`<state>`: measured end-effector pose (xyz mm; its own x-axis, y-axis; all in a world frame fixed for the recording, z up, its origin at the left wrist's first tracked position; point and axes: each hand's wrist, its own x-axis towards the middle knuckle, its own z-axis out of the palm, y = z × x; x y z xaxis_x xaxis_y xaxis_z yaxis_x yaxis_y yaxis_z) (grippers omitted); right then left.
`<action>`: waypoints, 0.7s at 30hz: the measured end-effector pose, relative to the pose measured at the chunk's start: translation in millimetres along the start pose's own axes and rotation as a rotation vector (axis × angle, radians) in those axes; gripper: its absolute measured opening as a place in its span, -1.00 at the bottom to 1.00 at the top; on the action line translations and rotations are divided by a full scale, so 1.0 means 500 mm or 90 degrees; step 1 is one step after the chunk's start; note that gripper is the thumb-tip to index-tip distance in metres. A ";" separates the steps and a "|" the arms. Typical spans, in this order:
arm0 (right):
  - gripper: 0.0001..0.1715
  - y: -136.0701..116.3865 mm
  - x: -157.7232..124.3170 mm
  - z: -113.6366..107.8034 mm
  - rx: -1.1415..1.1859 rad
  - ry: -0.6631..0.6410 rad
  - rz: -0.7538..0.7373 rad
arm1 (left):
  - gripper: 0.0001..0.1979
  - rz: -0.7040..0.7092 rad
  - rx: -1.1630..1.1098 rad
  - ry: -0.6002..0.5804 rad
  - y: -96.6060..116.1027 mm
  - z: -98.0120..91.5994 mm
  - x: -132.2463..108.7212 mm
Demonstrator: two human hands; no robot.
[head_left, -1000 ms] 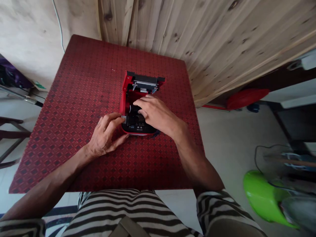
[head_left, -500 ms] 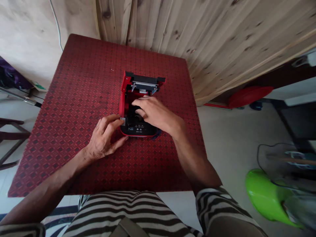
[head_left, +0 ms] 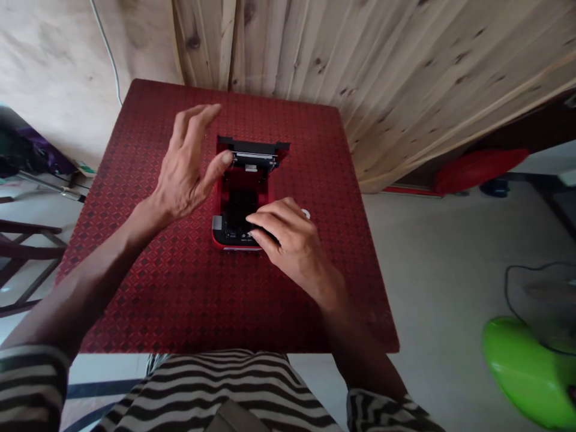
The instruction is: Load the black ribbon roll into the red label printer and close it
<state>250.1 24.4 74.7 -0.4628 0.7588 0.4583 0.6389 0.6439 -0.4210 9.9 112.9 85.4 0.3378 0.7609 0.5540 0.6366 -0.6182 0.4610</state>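
Your left hand (head_left: 184, 165) hangs open in the air, fingers spread, thumb tip right at the raised lid (head_left: 252, 150) in the upper middle of the frame. Your right hand (head_left: 288, 240) is curled down over the front right corner of the red printer (head_left: 238, 207), which sits mid-frame on the red table (head_left: 180, 288). The risk: a knock from the left hand could drop that lid towards your right fingertips, or skid the printer sideways.

Left hand (head_left: 186, 165) aloft, splayed; right hand (head_left: 288, 240) curled.
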 end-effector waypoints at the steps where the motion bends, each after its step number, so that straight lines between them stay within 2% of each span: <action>1: -0.83 -0.002 -0.004 0.006 -0.012 0.019 -0.003 | -0.25 -0.004 -0.016 -0.024 -0.004 0.006 0.020; 3: -0.82 -0.005 -0.012 0.012 -0.025 0.035 0.001 | -0.26 -0.003 -0.043 -0.061 -0.003 0.015 0.036; 5: -0.78 -0.007 -0.020 0.012 -0.037 0.029 0.009 | -0.34 0.009 -0.052 -0.080 0.009 0.016 0.019; 8: -0.75 -0.010 -0.033 0.010 -0.062 0.032 -0.007 | -0.48 0.030 -0.050 -0.096 0.031 0.010 -0.041; 11: -0.76 -0.011 -0.041 0.009 -0.085 0.058 -0.045 | -0.54 0.068 -0.054 -0.108 0.036 0.009 -0.102; 15: -0.78 -0.011 -0.045 0.013 -0.095 0.082 -0.065 | -0.35 0.160 -0.032 -0.105 0.018 0.021 -0.142; 21: -0.86 -0.006 -0.043 0.014 -0.104 0.112 -0.095 | -0.13 0.223 0.022 -0.110 0.007 0.025 -0.144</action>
<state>253.6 6.8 60.9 -0.4546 0.6189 0.6406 0.6686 0.7123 -0.2137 -3.5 58.2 38.6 0.6483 0.5286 0.5480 0.4838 -0.8417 0.2397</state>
